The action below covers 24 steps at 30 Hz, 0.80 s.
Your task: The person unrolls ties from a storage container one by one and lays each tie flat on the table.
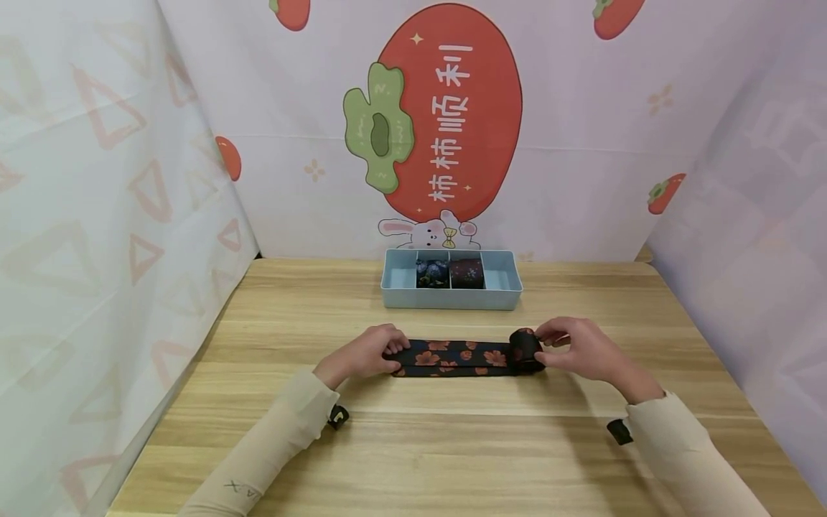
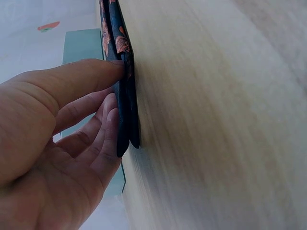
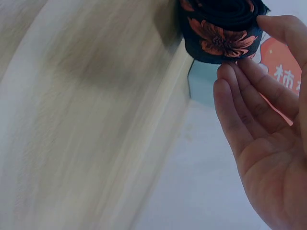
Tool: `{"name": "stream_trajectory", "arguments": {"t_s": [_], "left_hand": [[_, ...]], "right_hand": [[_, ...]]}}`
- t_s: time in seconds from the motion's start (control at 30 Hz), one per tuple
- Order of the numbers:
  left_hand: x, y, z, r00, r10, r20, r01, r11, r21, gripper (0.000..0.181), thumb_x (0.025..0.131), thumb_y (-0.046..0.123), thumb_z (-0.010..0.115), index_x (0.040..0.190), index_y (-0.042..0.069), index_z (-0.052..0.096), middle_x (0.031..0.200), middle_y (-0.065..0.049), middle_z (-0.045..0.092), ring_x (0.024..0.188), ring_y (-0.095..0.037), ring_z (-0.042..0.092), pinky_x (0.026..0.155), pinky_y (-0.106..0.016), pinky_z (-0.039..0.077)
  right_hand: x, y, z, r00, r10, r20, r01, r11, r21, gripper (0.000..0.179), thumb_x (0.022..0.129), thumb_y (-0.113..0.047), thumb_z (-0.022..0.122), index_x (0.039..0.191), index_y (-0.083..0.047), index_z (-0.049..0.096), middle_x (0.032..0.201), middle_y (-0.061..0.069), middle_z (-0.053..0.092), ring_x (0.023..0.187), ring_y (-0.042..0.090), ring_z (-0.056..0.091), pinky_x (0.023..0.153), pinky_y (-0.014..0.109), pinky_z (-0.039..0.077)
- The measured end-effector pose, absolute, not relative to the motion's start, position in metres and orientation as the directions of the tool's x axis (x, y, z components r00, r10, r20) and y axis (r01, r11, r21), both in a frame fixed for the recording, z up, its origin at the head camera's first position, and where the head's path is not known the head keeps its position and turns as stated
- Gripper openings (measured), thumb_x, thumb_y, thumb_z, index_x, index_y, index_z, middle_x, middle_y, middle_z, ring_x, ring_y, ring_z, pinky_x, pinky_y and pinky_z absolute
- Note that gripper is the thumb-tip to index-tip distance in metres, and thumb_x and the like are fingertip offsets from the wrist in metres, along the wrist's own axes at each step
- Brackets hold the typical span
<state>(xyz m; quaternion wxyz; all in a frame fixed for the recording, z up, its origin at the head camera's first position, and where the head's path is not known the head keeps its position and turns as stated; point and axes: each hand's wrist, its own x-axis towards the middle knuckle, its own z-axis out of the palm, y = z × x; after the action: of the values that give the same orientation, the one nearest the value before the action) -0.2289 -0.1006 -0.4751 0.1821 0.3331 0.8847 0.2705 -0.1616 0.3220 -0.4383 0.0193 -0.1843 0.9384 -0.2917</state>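
A dark necktie [image 1: 452, 357] with orange flowers lies flat across the table, its right part wound into a roll [image 1: 526, 350]. My left hand [image 1: 368, 352] holds the tie's flat left end; in the left wrist view the thumb [image 2: 91, 76] lies on the fabric with the fingers on its far side. At the other end my right hand [image 1: 584, 350] holds the roll from its right side. The right wrist view shows the coiled roll [image 3: 223, 38] between the thumb and fingertips, an orange flower on its outer layer.
Behind the tie stands a light blue divided box [image 1: 452, 299]. Its two middle compartments hold a blue-flowered rolled tie [image 1: 432, 273] and a dark red rolled tie [image 1: 466, 273]. A printed cloth [image 1: 581, 143] hangs behind the wooden table [image 1: 452, 445].
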Motion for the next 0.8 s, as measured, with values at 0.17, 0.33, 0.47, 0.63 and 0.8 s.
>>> {"name": "stream_trajectory", "arguments": {"t_s": [0.17, 0.33, 0.47, 0.63, 0.8], "left_hand": [[-0.228, -0.1, -0.474, -0.717, 0.681, -0.149, 0.482, 0.638, 0.601, 0.031, 0.094, 0.006, 0.077, 0.124, 0.001, 0.07, 0.116, -0.009, 0.066, 0.102, -0.016, 0.064, 0.095, -0.037, 0.057], [-0.227, -0.1, -0.475, -0.72, 0.677, -0.151, 0.464, 0.631, 0.622, 0.031, 0.094, 0.005, 0.077, 0.125, 0.001, 0.07, 0.116, -0.01, 0.066, 0.103, -0.018, 0.065, 0.096, -0.039, 0.057], [-0.228, -0.102, -0.477, -0.724, 0.673, -0.15, 0.464, 0.636, 0.616, 0.032, 0.095, 0.006, 0.076, 0.125, 0.001, 0.07, 0.118, -0.009, 0.067, 0.104, -0.017, 0.065, 0.096, -0.038, 0.057], [-0.229, -0.106, -0.476, -0.727, 0.67, -0.152, 0.461, 0.64, 0.615, 0.032, 0.094, 0.006, 0.076, 0.126, 0.002, 0.07, 0.118, -0.009, 0.067, 0.104, -0.016, 0.065, 0.095, -0.036, 0.057], [-0.23, -0.111, -0.476, -0.727, 0.668, -0.157, 0.464, 0.646, 0.606, 0.033, 0.095, 0.006, 0.076, 0.127, 0.002, 0.069, 0.117, -0.008, 0.067, 0.103, -0.015, 0.064, 0.095, -0.035, 0.057]], "right_hand": [[-0.158, 0.334, -0.443, -0.935, -0.347, 0.074, -0.326, 0.755, -0.569, 0.03, 0.089, -0.021, 0.086, 0.112, -0.004, 0.077, 0.108, 0.008, 0.078, 0.094, 0.022, 0.074, 0.084, 0.041, 0.064], [-0.156, 0.342, -0.445, -0.938, -0.343, 0.055, -0.309, 0.754, -0.579, 0.032, 0.09, -0.023, 0.084, 0.114, -0.003, 0.076, 0.109, 0.01, 0.078, 0.094, 0.021, 0.074, 0.085, 0.044, 0.064], [-0.155, 0.344, -0.441, -0.935, -0.349, 0.059, -0.316, 0.748, -0.584, 0.034, 0.091, -0.023, 0.084, 0.115, -0.001, 0.075, 0.109, 0.01, 0.077, 0.093, 0.018, 0.073, 0.085, 0.044, 0.064], [-0.157, 0.337, -0.426, -0.925, -0.368, 0.092, -0.356, 0.757, -0.548, 0.034, 0.091, -0.024, 0.085, 0.116, -0.004, 0.075, 0.11, 0.009, 0.077, 0.094, 0.022, 0.073, 0.086, 0.043, 0.063], [-0.164, 0.319, -0.415, -0.917, -0.393, 0.066, -0.373, 0.79, -0.486, 0.034, 0.091, -0.025, 0.084, 0.117, -0.005, 0.075, 0.112, 0.007, 0.077, 0.097, 0.025, 0.073, 0.09, 0.049, 0.062]]}}
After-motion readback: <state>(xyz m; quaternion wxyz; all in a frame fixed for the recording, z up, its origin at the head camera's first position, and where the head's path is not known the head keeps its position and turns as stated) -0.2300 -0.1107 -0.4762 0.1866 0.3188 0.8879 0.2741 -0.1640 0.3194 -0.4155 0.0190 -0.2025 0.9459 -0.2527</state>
